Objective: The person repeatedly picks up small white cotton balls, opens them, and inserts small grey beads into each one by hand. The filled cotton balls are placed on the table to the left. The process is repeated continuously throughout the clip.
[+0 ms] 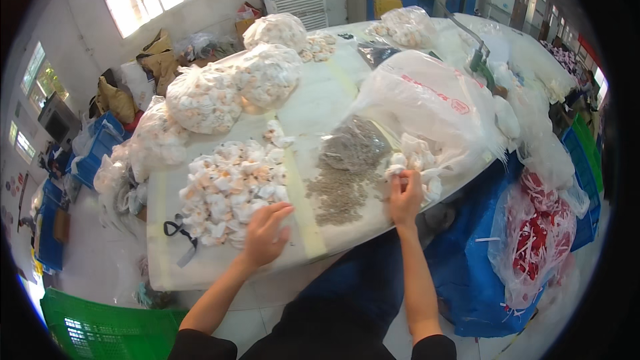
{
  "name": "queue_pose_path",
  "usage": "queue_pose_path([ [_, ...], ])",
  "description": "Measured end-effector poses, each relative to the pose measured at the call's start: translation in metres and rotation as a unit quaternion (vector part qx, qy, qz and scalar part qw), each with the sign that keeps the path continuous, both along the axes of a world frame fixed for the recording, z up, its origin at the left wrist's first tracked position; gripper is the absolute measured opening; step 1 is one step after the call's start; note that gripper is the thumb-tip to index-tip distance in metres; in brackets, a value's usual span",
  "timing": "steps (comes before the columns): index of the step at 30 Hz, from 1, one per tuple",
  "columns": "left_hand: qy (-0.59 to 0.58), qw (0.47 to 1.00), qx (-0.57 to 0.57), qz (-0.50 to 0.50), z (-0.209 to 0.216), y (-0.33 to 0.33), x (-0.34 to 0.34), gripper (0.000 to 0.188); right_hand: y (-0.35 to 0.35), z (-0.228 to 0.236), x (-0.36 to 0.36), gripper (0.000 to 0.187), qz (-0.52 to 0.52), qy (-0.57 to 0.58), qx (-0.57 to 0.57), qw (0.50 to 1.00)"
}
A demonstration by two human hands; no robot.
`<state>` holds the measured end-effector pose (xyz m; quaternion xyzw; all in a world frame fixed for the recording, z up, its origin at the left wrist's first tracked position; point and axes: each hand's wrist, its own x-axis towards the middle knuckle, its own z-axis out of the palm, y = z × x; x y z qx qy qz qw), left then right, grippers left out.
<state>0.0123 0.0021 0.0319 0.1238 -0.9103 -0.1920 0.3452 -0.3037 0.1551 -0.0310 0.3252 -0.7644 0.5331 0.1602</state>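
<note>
On the left of the table lies a heap of small white-and-orange soft-looking pieces. At its near right edge is my left hand, fingers stretched out and thumb apart, with nothing visible in it. My right hand pinches a small white piece beside a smaller pile of white pieces at the right. Between the hands a spread of tiny grey-brown bits covers the tabletop, partly under a clear plastic bag holding more of them. A black looped strap with scissor-like rings lies left of the heap.
Full clear bags of similar pieces line the table's far left. A large white plastic bag sits behind my right hand. At the right hang a blue sheet and a bag of red-and-white scraps. A green crate stands lower left.
</note>
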Motion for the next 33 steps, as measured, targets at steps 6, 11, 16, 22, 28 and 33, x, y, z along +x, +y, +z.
queue_pose_path([
  [6,-0.014,0.979,0.161,-0.124,-0.017,-0.020,-0.032,0.040,0.005,-0.019,-0.019,0.032,-0.019,-0.005,-0.059,0.998],
  [11,0.004,0.954,0.266,-0.141,-0.034,-0.023,-0.018,0.050,-0.011,0.051,0.060,0.013,0.040,0.062,0.003,0.997],
  [16,0.085,0.935,0.318,-0.128,-0.031,-0.023,-0.006,0.056,-0.052,0.063,0.155,0.007,0.259,-0.191,-0.022,0.946],
  [22,0.086,0.904,0.404,-0.116,-0.026,-0.036,-0.010,0.043,-0.070,0.035,0.174,0.007,0.336,-0.256,0.013,0.906],
  [28,0.011,0.886,0.447,-0.125,-0.021,-0.044,-0.003,0.023,-0.078,0.040,0.178,0.041,0.267,-0.311,-0.053,0.911],
  [33,0.109,0.900,0.390,-0.163,-0.031,-0.043,-0.011,0.021,-0.068,0.034,0.180,0.051,0.223,-0.303,-0.061,0.925],
])
